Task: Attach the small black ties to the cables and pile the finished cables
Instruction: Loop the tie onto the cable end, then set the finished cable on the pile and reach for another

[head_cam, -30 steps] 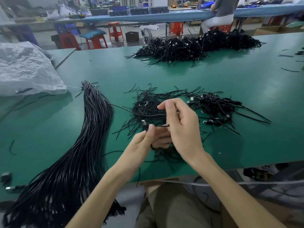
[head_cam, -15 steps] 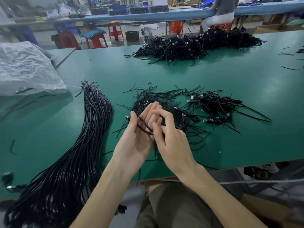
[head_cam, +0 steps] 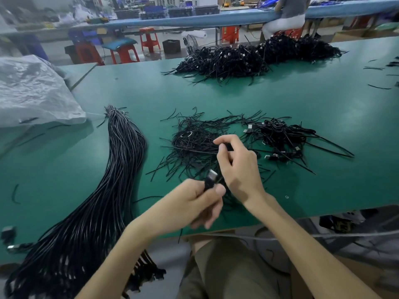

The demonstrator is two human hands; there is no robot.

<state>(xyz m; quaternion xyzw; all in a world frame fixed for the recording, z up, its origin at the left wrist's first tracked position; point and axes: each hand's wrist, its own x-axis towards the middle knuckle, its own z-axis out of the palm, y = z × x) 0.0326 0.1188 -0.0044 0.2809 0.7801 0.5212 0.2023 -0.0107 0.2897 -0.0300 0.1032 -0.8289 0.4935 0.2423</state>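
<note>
- My left hand [head_cam: 194, 203] is low in the middle of the frame. Its fingers and thumb are curled round a black cable [head_cam: 209, 182], and the cable's metal plug end sticks up just past my thumb.
- My right hand [head_cam: 239, 169] is just above and to the right of the left, close beside it. Its thumb and forefinger pinch something small and black [head_cam: 227, 146]. I take it for a tie, but it is too small to be sure.
- Both hands hang over the near edge of the green table [head_cam: 216, 98].
- The loose ties [head_cam: 194, 143] lie scattered in a heap at mid-frame, right behind my right hand.
- A small pile of cables [head_cam: 280, 139] with ties sticking out sits just right of that heap, and several metal plugs show in it.
- A far bigger pile of cables [head_cam: 259, 55] lies at the far edge of the table, upper centre to upper right.
- A long bundle of straight cables [head_cam: 103, 201] runs from left of centre down to the lower left corner.
- A crumpled plastic sheet [head_cam: 32, 91] lies at the upper left.
- A few stray ties [head_cam: 380, 87] lie on the table at the right edge.
- Beyond the table stand red stools [head_cam: 149, 39], and a person [head_cam: 289, 11] sits at another bench at the top right.
</note>
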